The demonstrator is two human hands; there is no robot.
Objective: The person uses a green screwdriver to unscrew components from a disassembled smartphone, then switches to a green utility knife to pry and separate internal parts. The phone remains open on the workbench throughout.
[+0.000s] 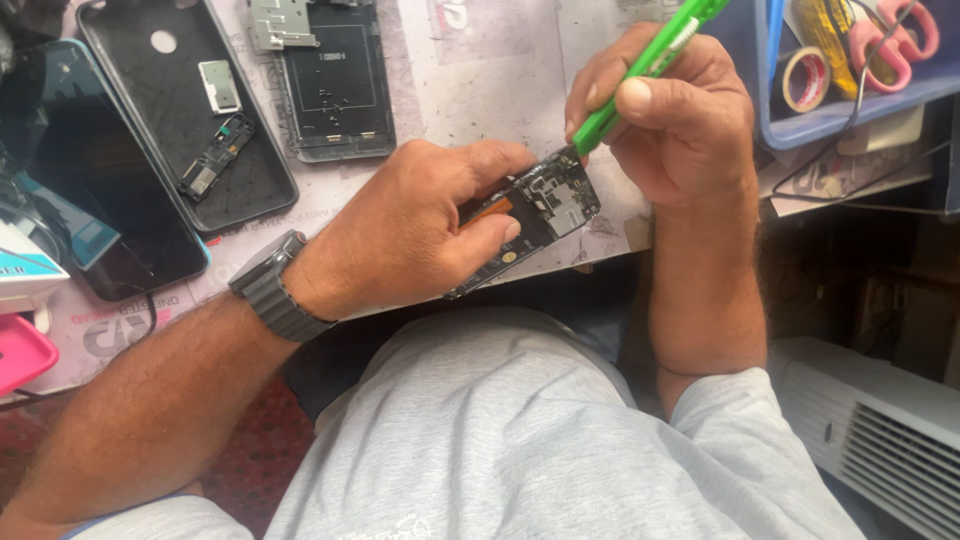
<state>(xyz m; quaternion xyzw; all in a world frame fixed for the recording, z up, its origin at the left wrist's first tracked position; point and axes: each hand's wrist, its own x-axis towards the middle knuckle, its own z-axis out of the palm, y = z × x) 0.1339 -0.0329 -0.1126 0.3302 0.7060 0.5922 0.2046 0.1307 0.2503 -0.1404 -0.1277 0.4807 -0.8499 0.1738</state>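
1. Grey-shirted torso of the person (520,440) is filling the near middle of the view, below the edge of the pale, stained work mat (500,60).
2. Left hand (410,235), with a dark grey link-band wristwatch (270,290) on its wrist, is clamping the small dark phone circuit board (545,205) at the near edge of the mat, centre scene; fingers are closing over its left part, thumb pressing its near edge.
3. Right hand (670,120) is pinching the bright green plastic-handled screwdriver (640,75) in a closed, pen-like grip; its tip is meeting the board's far right corner.
4. Handling judgement: the board is looking light, thin, stiff and fragile; holding it by the bare edges, clear of the mounted components and the orange flex strip (492,210), is appearing safest.
5. Far left: a black phone back cover (150,110) and a dark glass screen panel (60,200) are lying flat.
6. Far centre: a grey metal phone frame (335,90) is lying.
7. Far right: a blue plastic tray (800,125) is holding tape rolls (805,78) and pink-handled scissors (895,40).
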